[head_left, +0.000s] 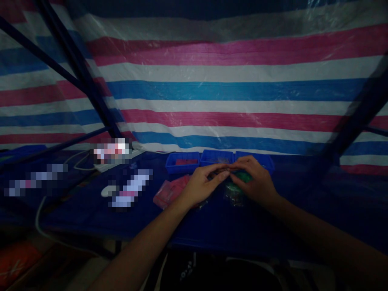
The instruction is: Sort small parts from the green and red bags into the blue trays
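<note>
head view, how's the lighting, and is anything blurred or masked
Head view: dim light, brightest on the striped sheet, with faint glare; head view: the blue table is dark; head view: pixelation masks patches at left; head view: detail between left hand and right hand is murky.

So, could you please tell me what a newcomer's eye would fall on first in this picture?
Most likely the pink, white and blue striped sheet, which fills the background behind the dark blue table. Next come the left hand and right hand, fingertips close together over the table, though what they may hold is too dark to tell. The pink packets just left of the left hand also stand out.
</note>
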### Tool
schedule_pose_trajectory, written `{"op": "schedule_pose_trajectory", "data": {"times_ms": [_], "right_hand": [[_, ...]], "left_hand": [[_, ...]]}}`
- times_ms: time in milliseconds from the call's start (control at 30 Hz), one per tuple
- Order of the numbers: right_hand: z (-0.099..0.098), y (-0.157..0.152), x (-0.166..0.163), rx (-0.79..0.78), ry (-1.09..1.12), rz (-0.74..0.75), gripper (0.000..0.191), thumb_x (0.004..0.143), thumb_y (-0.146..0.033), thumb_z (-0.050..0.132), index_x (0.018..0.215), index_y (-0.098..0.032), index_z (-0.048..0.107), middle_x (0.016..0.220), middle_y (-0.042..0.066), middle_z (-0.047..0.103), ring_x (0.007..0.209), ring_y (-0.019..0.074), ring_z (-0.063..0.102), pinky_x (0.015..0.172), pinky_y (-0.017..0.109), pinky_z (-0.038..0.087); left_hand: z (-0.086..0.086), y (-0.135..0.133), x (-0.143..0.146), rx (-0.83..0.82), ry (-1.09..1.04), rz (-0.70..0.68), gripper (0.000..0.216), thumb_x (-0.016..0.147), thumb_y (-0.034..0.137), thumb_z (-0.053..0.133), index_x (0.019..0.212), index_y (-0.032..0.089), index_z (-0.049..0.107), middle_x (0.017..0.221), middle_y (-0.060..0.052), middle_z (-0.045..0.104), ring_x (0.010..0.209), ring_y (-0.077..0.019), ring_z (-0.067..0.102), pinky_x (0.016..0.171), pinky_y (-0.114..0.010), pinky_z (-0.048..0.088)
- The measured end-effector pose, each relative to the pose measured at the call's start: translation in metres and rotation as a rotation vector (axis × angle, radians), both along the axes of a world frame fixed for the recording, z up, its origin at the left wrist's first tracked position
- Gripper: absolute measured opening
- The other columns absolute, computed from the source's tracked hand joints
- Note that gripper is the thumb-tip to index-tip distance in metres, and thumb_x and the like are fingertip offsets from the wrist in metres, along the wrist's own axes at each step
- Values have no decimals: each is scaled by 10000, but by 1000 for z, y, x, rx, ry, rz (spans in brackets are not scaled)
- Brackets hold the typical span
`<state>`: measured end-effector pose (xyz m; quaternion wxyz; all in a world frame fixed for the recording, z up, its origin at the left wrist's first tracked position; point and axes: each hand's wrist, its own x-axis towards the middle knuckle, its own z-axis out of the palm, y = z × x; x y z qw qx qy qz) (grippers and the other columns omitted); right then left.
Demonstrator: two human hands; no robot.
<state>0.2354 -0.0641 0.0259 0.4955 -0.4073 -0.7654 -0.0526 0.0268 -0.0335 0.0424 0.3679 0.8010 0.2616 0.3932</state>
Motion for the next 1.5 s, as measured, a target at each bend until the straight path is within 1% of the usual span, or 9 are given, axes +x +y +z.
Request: {"op": "schedule_pose_trajectory", "data": {"times_ms": [200, 467, 600, 733, 900, 1000, 1133, 1267, 1500], "right_hand": [[1, 1, -2, -70, -100, 43, 374, 899, -229, 661, 1261, -323, 647, 1233, 77, 684, 1261, 318, 549, 1017, 539, 509], [3, -1, -1, -23, -32, 8, 305, 925, -259, 629, 1219, -323, 680, 1216, 75, 678, 1217, 316, 574, 1046, 571, 470], [3, -3, -3, -72, -29, 55, 284, 950, -290, 604, 1220, -322, 687, 1351, 64, 627, 1267, 298, 565, 1048, 537, 485], [1, -4, -6, -131, -5, 174, 313, 964, -293, 602, 1273, -316, 652, 1262, 49, 699, 1216, 260, 623, 1077, 506, 481], [-2, 0, -5, -169, -11, 182, 333, 955, -306, 614, 1287, -308, 639, 1283, 59, 691, 1220, 266, 629, 1066, 499, 502], [-4, 7, 1, -152, -57, 108, 397, 958, -297, 591, 1355, -293, 588, 1346, 75, 650, 1272, 281, 593, 1101, 522, 479], [-4, 17, 13, -89, -154, -103, 612, 938, -284, 591, 1523, -263, 414, 1483, 118, 526, 1370, 346, 492, 1157, 586, 415], [-1, 22, 24, -54, -183, -221, 725, 937, -296, 590, 1591, -255, 282, 1554, 126, 432, 1422, 384, 421, 1177, 607, 389], [-15, 36, 22, -107, -300, -125, 755, 941, -393, 611, 1595, -219, 276, 1631, 137, 333, 1490, 377, 334, 1212, 608, 340]], "left_hand": [[-6, 11, -1, -78, -88, 73, 297, 914, 310, 687, 1190, 201, 690, 1155, -76, 752, 1043, -203, 717, 982, -385, 563], [-12, 21, -5, -29, -101, 166, 179, 915, 257, 658, 1070, 184, 713, 1048, -68, 765, 960, -190, 723, 936, -385, 575], [-9, 18, -7, 59, -31, 152, 141, 931, 211, 611, 992, 198, 737, 1030, -48, 764, 968, -182, 712, 937, -360, 557], [-4, 13, -7, 179, 61, 154, 176, 921, 147, 588, 963, 212, 745, 1028, -24, 764, 984, -181, 705, 948, -348, 538], [-1, 12, -7, 317, 155, 188, 191, 936, 153, 581, 1027, 222, 734, 1189, -43, 736, 1129, -208, 678, 1048, -402, 504], [-2, 13, -7, 402, 212, 226, 202, 945, 155, 568, 1052, 219, 727, 1291, -63, 692, 1208, -215, 642, 1098, -423, 470], [-8, 13, -8, 455, 342, 214, 201, 975, 230, 560, 1116, 209, 701, 1209, -74, 711, 1166, -226, 643, 1069, -427, 483], [-17, 13, -9, 456, 506, 183, 289, 953, 335, 618, 1199, 192, 668, 1199, -93, 694, 1140, -255, 642, 1025, -412, 502], [-25, 15, -11, 461, 598, 178, 357, 912, 355, 664, 1230, 193, 646, 1227, -106, 677, 1151, -280, 640, 1009, -415, 502]]}}
